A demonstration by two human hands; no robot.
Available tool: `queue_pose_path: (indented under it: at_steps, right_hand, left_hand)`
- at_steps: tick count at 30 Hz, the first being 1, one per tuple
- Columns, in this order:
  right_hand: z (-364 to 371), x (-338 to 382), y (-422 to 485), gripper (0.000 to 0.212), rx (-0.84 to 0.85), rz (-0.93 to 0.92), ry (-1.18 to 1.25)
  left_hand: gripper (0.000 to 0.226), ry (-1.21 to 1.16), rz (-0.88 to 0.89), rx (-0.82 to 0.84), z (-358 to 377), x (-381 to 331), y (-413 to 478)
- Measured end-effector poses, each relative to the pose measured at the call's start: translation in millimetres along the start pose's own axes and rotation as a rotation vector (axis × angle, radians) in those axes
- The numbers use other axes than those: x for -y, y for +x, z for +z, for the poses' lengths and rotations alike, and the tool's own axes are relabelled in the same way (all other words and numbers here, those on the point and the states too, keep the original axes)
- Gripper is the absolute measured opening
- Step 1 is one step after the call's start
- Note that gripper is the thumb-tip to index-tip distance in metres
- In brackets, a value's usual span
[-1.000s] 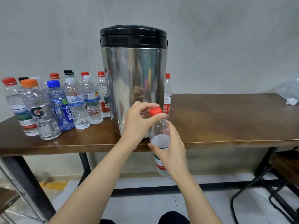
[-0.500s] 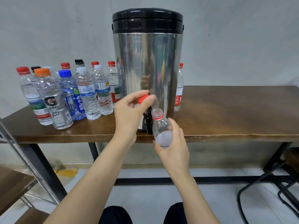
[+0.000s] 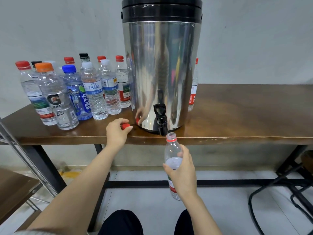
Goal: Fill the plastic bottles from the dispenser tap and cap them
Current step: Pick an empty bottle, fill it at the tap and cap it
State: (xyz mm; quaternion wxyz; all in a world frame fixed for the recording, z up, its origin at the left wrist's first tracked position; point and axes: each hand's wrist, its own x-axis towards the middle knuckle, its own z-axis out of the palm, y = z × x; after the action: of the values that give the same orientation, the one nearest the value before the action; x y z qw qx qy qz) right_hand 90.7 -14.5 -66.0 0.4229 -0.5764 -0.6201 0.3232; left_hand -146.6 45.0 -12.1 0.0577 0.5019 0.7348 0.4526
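Uncapped clear plastic bottle (image 3: 172, 150), gripped by right hand (image 3: 183, 173), sits under black dispenser tap (image 3: 160, 118), unfilled; left hand (image 3: 116, 132) pinches red screw cap (image 3: 125, 126); capping outstanding.

A dark wooden table (image 3: 245, 116) on a black metal frame (image 3: 135, 183) stands against a pale grey wall (image 3: 254, 39), above a light tiled floor (image 3: 152, 200). At left, a metal rack (image 3: 28, 158) with a brown shelf (image 3: 15, 189) stands near a yellow floor stain (image 3: 71, 174). Black tubular legs (image 3: 299, 195) crowd the right.
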Motion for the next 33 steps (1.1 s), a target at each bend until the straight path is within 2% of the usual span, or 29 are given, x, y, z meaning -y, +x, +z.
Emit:
queue_pose_path:
  at_steps: [10,13,15,16,19,22,26,30,33]
  right_hand:
    - [8,-3,3,0.082,0.089,0.011,0.027]
    - [12,1,4,0.082,0.1,-0.017,0.066]
    - [15,4,5,0.078,0.083,-0.02,0.105]
    - [16,6,5,0.074,0.076,-0.018,0.119]
    - [18,11,5,0.068,0.067,-0.026,0.139]
    - [17,13,5,0.066,0.071,-0.043,0.141]
    - [15,13,7,0.067,0.071,-0.039,0.144]
    - [15,12,8,0.07,0.066,-0.034,0.139]
    - [17,13,9,0.071,0.067,-0.03,0.137]
  left_hand:
    - [0.03,0.072,-0.004,-0.016,6,10,4]
    - [0.027,-0.042,0.056,-0.156,-3,-7,-7]
    - [0.021,-0.211,0.187,-0.247,-12,-30,-19]
    - [0.019,-0.307,0.256,-0.241,-18,-44,-26]
    - [0.025,-0.42,0.43,-0.03,-35,-87,-43]
    - [0.039,-0.259,0.533,0.162,-41,-113,-43]
    - [0.032,-0.133,0.562,0.259,-36,-122,-33]
    - [0.013,-0.144,0.571,0.346,-36,-117,-21]
    - [0.011,-0.153,0.593,0.366,-37,-117,-18]
